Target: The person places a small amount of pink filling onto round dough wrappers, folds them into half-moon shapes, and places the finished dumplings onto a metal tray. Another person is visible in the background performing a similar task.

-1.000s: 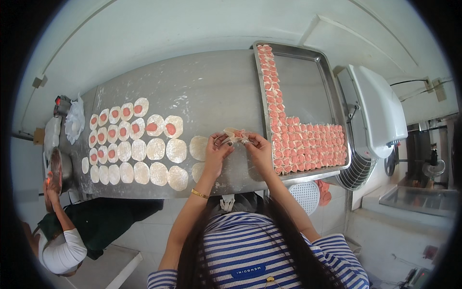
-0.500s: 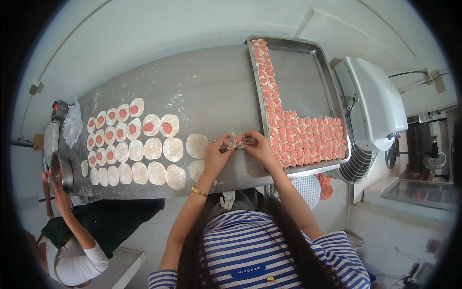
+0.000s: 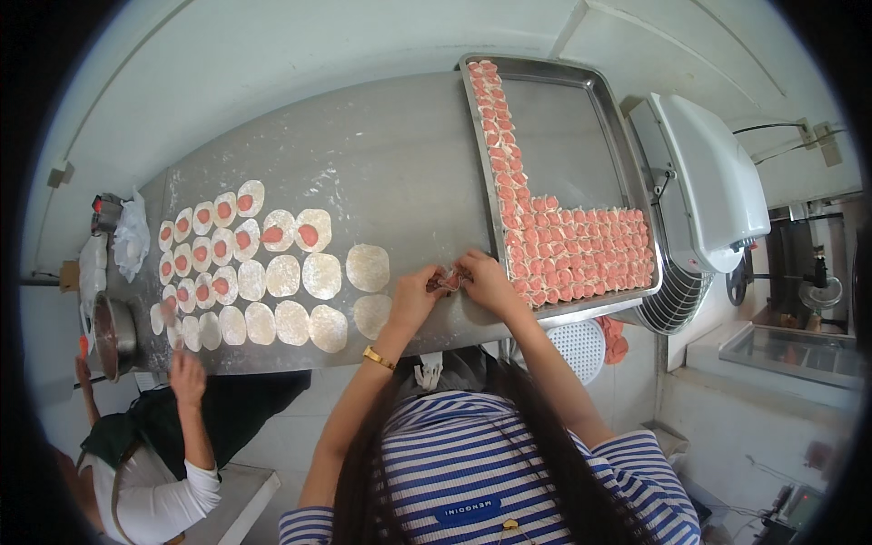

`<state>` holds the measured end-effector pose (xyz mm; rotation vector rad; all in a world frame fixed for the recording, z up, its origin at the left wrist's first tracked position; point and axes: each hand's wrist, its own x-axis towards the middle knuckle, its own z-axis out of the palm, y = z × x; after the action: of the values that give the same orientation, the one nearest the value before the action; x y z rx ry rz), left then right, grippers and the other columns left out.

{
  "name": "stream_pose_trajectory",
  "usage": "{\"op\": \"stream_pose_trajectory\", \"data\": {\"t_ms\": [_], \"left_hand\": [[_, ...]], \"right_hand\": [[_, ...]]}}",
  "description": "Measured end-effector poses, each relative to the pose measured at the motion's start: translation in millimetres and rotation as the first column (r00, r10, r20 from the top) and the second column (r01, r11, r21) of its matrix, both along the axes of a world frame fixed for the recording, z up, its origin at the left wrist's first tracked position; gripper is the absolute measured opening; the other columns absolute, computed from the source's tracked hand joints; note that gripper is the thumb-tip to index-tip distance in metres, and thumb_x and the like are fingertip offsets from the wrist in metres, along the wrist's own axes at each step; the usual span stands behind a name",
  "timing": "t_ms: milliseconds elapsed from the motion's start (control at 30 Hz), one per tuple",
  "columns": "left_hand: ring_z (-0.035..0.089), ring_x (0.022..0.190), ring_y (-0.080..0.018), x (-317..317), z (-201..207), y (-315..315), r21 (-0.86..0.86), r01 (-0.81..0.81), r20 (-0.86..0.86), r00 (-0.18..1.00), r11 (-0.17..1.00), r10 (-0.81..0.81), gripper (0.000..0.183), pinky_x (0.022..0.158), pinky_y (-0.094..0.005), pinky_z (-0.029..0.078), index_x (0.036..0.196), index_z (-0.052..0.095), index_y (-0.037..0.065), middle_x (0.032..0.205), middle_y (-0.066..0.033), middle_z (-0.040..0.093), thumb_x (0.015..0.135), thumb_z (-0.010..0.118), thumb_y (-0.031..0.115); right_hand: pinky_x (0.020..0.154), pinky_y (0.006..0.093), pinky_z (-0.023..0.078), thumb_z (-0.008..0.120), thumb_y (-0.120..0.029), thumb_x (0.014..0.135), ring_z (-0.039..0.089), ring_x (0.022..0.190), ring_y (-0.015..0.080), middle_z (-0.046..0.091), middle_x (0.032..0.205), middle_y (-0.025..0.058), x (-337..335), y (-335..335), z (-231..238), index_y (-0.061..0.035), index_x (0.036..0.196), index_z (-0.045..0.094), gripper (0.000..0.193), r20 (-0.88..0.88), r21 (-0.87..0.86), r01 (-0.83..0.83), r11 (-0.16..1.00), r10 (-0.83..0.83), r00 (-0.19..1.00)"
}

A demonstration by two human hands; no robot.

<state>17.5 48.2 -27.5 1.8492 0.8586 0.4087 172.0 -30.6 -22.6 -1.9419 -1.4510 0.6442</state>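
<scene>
Over the steel table my left hand [image 3: 419,296] and my right hand [image 3: 488,283] pinch a small gathered dumpling [image 3: 450,281] between their fingertips. Its thin pale wrapper is bunched up, and the fingers partly cover it. Right of my hands stands a metal tray [image 3: 617,127] with rows of open-topped dumplings [image 3: 581,250] showing pink filling. To the left lie rows of floured round wrappers [image 3: 322,276]. Several of the farther and left ones bear a dab of pink filling [image 3: 309,235]. Nearest my left hand is a plain wrapper [image 3: 371,316].
At the left, a co-worker's blurred hand [image 3: 188,377] reaches over the near wrappers, beside a metal bowl [image 3: 114,336]. A white plastic bag [image 3: 132,238] lies at the table's left end. A white appliance [image 3: 708,186] stands right of the tray, a perforated white basket [image 3: 578,352] below it.
My fingers have closed in around the dumpling, and its wrapper looks more tightly gathered. The co-worker's hand has moved from the bowl to the wrappers. One more wrapper there now bears filling.
</scene>
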Motion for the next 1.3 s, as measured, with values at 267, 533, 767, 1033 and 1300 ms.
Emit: {"op": "stream_pose_trajectory", "data": {"t_ms": [267, 533, 767, 1033, 1300], "left_hand": [[0.069, 0.076, -0.0217, 0.7, 11.4, 1.9, -0.052, 0.068, -0.107, 0.992, 0.996, -0.074, 0.028, 0.069, -0.0299, 0.053, 0.098, 0.065, 0.001, 0.082, -0.0148, 0.069, 0.072, 0.075, 0.008], [0.066, 0.067, -0.0252, 10.1, 13.5, -2.7, 0.077, 0.104, -0.198, 0.976, 0.992, -0.087, 0.029, 0.062, -0.0335, 0.050, 0.088, 0.063, 0.003, 0.074, -0.0132, 0.066, 0.071, 0.078, 0.021], [0.066, 0.071, -0.0247, 4.5, 1.8, -2.2, 0.049, 0.054, -0.117, 0.992, 0.997, -0.048, 0.031, 0.065, -0.0329, 0.050, 0.089, 0.062, 0.002, 0.075, -0.0129, 0.066, 0.069, 0.079, 0.019], [0.067, 0.071, -0.0227, 4.0, 5.7, -5.9, 0.027, 0.063, -0.119, 0.991, 0.998, -0.059, 0.029, 0.065, -0.0313, 0.052, 0.090, 0.061, 0.001, 0.076, -0.0130, 0.067, 0.070, 0.078, 0.011], [0.067, 0.072, -0.0237, 5.3, 6.5, -7.5, 0.066, 0.071, -0.166, 0.984, 0.995, -0.059, 0.029, 0.065, -0.0322, 0.052, 0.091, 0.061, 0.002, 0.079, -0.0143, 0.067, 0.069, 0.078, 0.010]], "right_hand": [[0.073, 0.0440, 0.048, 0.059, -0.002, 0.073, 0.060, 0.086, 0.0387, 0.062, 0.091, 0.0179, 0.6, -3.0, 3.1, -0.0031, 0.093, 0.063, 0.020, -0.089, -0.040, -0.032, 0.999, 0.028, 0.996], [0.072, 0.0446, 0.047, 0.058, 0.002, 0.071, 0.058, 0.085, 0.0396, 0.058, 0.087, 0.0168, -6.8, -9.8, 4.8, -0.0004, 0.087, 0.060, 0.017, -0.016, -0.023, 0.017, 1.000, -0.018, 1.000], [0.073, 0.0442, 0.047, 0.057, 0.003, 0.069, 0.058, 0.087, 0.0386, 0.058, 0.087, 0.0160, -6.8, -15.0, 5.3, -0.0006, 0.086, 0.061, 0.017, -0.022, 0.074, 0.032, 0.997, -0.030, 0.999], [0.073, 0.0452, 0.047, 0.055, 0.004, 0.071, 0.058, 0.086, 0.0392, 0.058, 0.087, 0.0169, -13.2, -17.3, 13.7, -0.0003, 0.088, 0.061, 0.018, -0.046, 0.133, 0.025, 0.991, -0.019, 0.999], [0.070, 0.0457, 0.047, 0.054, 0.006, 0.071, 0.058, 0.082, 0.0395, 0.056, 0.088, 0.0178, -19.3, -17.5, -0.8, -0.0008, 0.084, 0.058, 0.015, -0.141, 0.038, 0.114, 0.993, -0.107, 0.984]]}}
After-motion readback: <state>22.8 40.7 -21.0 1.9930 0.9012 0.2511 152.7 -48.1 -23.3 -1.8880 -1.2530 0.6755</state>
